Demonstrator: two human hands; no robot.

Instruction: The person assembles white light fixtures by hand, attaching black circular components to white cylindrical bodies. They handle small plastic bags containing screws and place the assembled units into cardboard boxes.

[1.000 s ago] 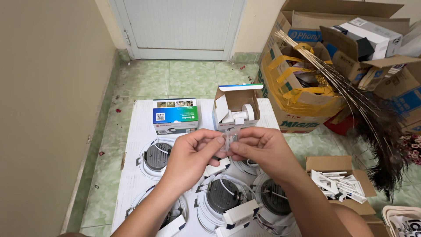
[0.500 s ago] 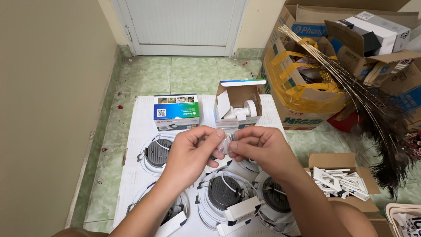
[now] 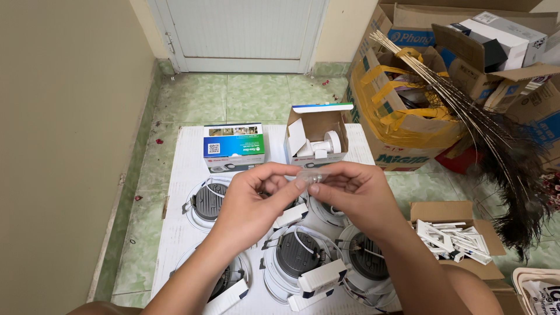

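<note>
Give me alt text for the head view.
Left hand and right hand pinch a small clear plastic packet above round recessed lights lying on a white sheet; an open small box stands behind.

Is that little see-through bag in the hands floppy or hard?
Probably floppy: the small clear bag looks crinkled where the left hand and right hand pinch it. Likely light, since fingertips alone hold it. Its glossy plastic may be slippery.

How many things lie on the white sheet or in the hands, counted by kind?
Round recessed lamps: 6
Small product boxes, one closed and one open: 2
Small clear bag, held by left hand and right hand: 1
Total: 9
</note>
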